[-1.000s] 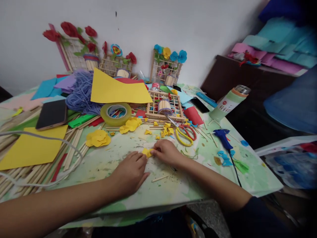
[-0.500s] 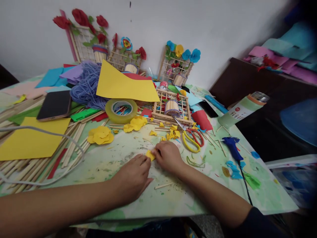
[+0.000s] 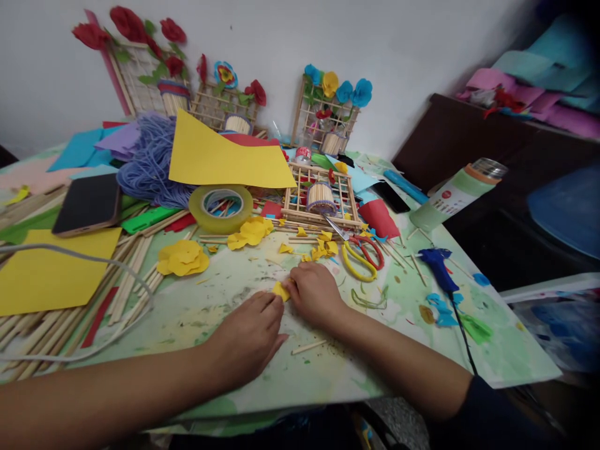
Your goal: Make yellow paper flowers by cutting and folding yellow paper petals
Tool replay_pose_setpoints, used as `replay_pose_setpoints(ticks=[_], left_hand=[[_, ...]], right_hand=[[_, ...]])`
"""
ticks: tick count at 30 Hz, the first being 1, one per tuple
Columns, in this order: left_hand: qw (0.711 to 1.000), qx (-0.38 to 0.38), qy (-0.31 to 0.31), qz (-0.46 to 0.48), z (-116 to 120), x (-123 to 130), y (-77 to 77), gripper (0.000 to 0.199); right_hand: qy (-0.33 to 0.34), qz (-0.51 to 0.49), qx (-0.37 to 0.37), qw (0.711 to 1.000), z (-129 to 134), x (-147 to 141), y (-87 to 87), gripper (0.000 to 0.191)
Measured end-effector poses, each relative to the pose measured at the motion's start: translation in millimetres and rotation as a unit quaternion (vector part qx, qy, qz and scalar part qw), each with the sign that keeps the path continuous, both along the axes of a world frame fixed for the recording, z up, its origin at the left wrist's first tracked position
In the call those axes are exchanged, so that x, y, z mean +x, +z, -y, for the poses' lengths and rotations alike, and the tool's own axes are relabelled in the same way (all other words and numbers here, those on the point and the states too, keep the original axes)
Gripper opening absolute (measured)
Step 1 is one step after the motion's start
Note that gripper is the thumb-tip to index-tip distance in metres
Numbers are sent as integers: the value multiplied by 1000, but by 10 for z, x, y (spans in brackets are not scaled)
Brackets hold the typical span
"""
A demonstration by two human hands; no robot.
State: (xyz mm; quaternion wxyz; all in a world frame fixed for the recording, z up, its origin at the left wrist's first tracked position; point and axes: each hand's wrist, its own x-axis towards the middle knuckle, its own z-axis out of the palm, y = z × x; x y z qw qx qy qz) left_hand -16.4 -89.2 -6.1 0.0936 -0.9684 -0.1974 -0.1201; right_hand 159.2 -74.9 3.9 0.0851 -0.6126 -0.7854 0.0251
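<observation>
A small piece of yellow paper [image 3: 280, 290] is pinched between both hands, low over the tabletop. My left hand [image 3: 250, 331] is closed on its left side, the thumb partly apart below. My right hand [image 3: 315, 292] grips the other side with bent fingers. Just beyond the hands lie yellow paper scraps [image 3: 323, 249]. Scissors [image 3: 359, 257] with one yellow and one red handle rest to the right of them. Yellow paper flowers [image 3: 182, 257] sit to the left, near a roll of tape [image 3: 220, 209].
Wooden sticks [image 3: 56, 331], a phone [image 3: 88, 204] and a white cable [image 3: 140, 275] occupy the left. A blue glue gun [image 3: 438, 270] and a bottle [image 3: 457, 195] stand right. Stick trellises with paper flowers [image 3: 328, 109] lean at the wall; a yellow sheet [image 3: 225, 156] covers blue yarn partly.
The camera view has shifted slightly, so the table's things appear a little further left. Both hands keep the same pinch on the yellow paper.
</observation>
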Motion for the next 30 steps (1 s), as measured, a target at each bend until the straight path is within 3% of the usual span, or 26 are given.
replay_pose_setpoints(ticks=[5,11,18,22,24,28,30], left_hand=[[1000,17,21,-2,29,-8,-9,44],[995,-76,59,-35,4,18,60,40],[995,-87,54,-20,11,-1,86,39],[996,-81,40,-5,-44,-14,97,38],[995,-92,32,0,-107,-13,106,33],[993,-117,-5,11,-246,-5,92,28],[993,-117,-10,14,-292,6,71,30]], right_hand=[[-2,-6,16,1000,10,9,-25,20],[-19,-25,31,999,6,36,-72,20],[3,-71,23,997,8,95,-68,19],[-20,-134,34,990,-11,152,-65,11],[39,-184,39,981,-29,199,-55,11],[249,-190,17,949,-84,299,-24,11],[289,-185,0,939,-114,334,-9,11]])
